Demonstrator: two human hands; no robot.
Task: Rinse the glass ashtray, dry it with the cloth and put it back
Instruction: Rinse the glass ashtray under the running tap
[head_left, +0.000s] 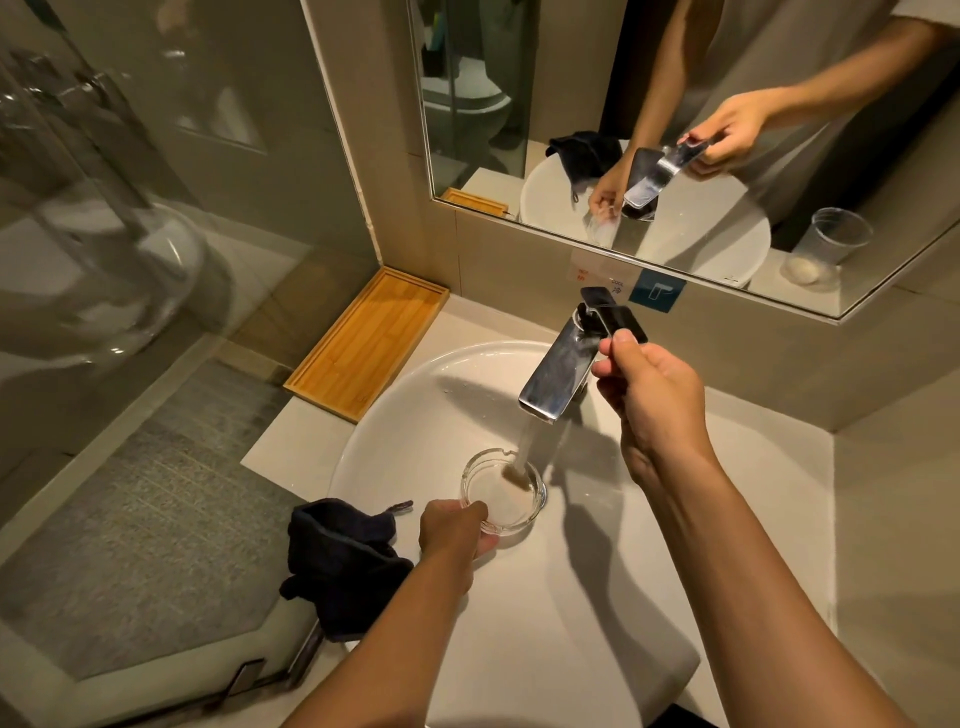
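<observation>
White glazed ceramic, the round sink basin (395, 415) fills my view, smooth and wet. Beside its left rim I see a crumpled dark terry cloth (340, 561). Over the basin, my left hand (453, 532) pinches the near rim of the round clear glass ashtray (503, 491) under the running water, while my right hand (652, 395) grips the flat chrome tap lever (613, 314).

"cool" on wall sticker (616, 283)
</observation>
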